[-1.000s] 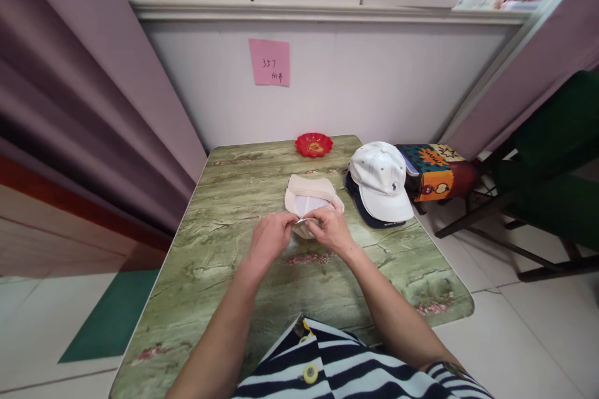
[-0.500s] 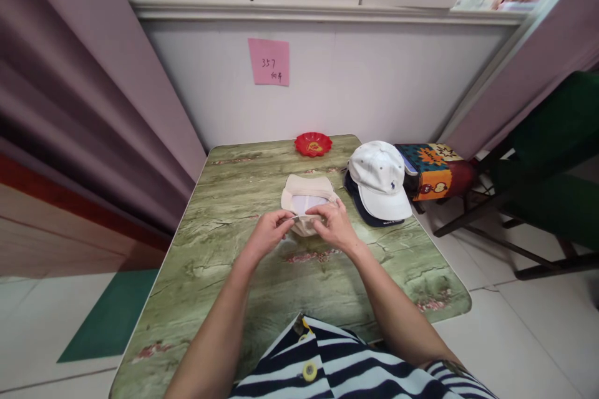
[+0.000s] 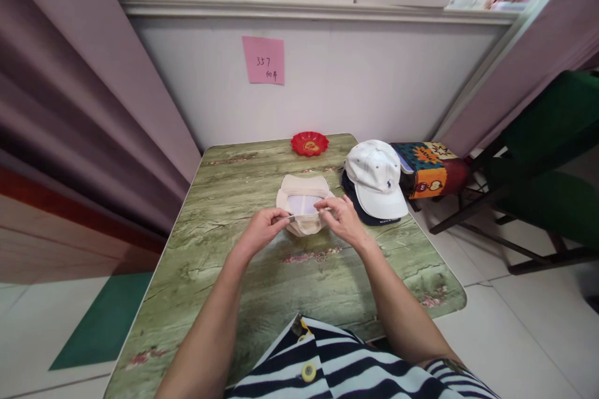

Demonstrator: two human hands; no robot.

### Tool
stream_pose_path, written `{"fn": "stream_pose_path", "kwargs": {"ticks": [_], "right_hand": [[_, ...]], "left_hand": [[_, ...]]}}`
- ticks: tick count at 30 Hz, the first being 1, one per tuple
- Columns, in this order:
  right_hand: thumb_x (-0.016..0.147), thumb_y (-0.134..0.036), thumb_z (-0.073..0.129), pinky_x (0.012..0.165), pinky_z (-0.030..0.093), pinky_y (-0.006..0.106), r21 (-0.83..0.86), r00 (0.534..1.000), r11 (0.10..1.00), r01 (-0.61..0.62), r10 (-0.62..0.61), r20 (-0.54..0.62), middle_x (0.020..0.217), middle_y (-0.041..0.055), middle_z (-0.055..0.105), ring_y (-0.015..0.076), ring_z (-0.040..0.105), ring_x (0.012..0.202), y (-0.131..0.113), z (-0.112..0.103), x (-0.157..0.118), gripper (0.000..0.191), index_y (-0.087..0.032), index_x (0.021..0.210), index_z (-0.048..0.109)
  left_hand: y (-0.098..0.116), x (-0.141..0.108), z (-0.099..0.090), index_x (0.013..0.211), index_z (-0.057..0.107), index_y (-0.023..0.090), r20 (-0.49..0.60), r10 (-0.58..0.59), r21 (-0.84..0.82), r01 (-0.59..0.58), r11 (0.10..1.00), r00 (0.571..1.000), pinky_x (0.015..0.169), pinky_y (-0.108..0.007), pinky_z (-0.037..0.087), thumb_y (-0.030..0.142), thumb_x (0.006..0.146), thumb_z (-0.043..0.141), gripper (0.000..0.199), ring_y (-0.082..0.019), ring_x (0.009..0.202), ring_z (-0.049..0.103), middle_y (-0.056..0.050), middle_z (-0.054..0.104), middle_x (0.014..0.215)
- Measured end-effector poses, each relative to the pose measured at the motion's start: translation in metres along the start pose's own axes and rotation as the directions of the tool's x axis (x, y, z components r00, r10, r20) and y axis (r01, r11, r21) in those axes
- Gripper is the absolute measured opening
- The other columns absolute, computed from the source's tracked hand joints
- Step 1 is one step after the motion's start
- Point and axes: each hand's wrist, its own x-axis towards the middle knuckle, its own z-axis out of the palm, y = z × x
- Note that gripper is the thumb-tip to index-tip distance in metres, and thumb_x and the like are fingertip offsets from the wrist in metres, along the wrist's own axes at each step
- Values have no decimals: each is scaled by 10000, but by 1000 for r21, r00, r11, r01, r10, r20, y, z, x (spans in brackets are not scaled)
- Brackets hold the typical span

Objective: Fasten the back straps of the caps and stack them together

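A beige baseball cap (image 3: 307,186) lies upside down on the table, its brim toward the wall and its pale lining facing up. My left hand (image 3: 264,229) is closed, pinching a thin white strip at the cap's near left edge, apparently the cap's back strap. On the opposite side, my right hand (image 3: 344,218) has thumb and index finger close together at the cap's near right rim. Its exact grip is partly hidden by the fingers. To the right, a white cap (image 3: 375,168) with a small dark logo sits on top of a dark navy cap (image 3: 362,209).
A red scalloped dish (image 3: 309,144) stands near the back edge of the green wood-patterned table (image 3: 219,199). Past the right edge are a stool (image 3: 430,168) with a colourful cover and a dark chair (image 3: 505,199). A pink note (image 3: 263,60) is stuck to the wall.
My hands have moved apart: the left a little to the left, the right a little to the right along the cap's near rim. The whole view has shifted slightly.
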Motion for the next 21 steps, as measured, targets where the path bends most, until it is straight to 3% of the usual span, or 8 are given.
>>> {"fn": "stream_pose_path", "kwargs": {"ticks": [9, 21], "right_hand": [[896, -266, 594, 1154, 89, 589, -44, 996, 997, 65, -61, 71, 1046, 29, 751, 222, 637, 1076, -8, 14, 1, 134, -263, 942, 720], [888, -227, 599, 1153, 120, 548, -56, 995, 998, 31, -25, 99, 951, 5, 760, 204, 647, 1010, -9, 15, 4, 143, -265, 904, 736]], "left_hand": [[-4, 5, 1, 851, 742, 138, -12, 49, 24, -48, 999, 999, 603, -230, 370, 405, 826, 628, 291, -136, 637, 514, -17, 671, 740], [-6, 9, 6, 827, 725, 135, -4, 25, -11, -25, 1000, 1000, 581, -226, 366, 433, 805, 650, 308, -131, 620, 510, -6, 656, 720]]}}
